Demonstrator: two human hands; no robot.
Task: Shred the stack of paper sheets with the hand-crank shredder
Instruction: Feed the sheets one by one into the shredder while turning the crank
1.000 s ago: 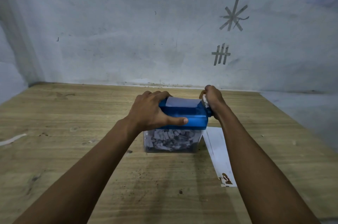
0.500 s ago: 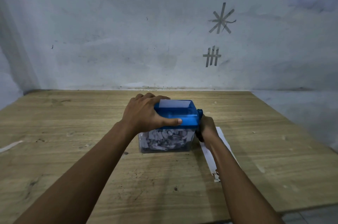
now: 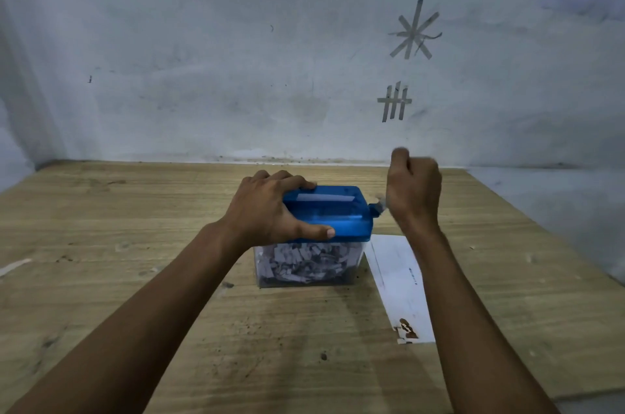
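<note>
On a worn wooden table (image 3: 101, 244) set against a pale, scuffed wall, a small hand-crank shredder (image 3: 338, 220) stands straight ahead of me. It has a blue top and a clear bin (image 3: 304, 264) beneath, which is packed most of the way up with grey and white shreds.

My left hand (image 3: 270, 210) grips the blue top from the left. The fingers curl over its far edge and the thumb lies along the near front edge. My right hand (image 3: 414, 190) is a closed fist just right of the shredder, raised a little above it and blurred. It seems wrapped round the crank (image 3: 377, 207), though only a blurred stub shows beside the blue top. A narrow strip of white sheet (image 3: 324, 198) shows in the slot on top.

The stack of paper sheets (image 3: 399, 285) lies flat on the table, just to the right of the bin and partly under my right forearm. Its near corner bears a brown printed mark.

Risks, as I judge them: the bin looks close to full, so shreds could back up into the cutters and jam the crank. My left fingertips sit near the slot and could be caught. If that hand loosens, a hard turn might slide or tip the light box. My forearm could also brush the stack askew.
</note>
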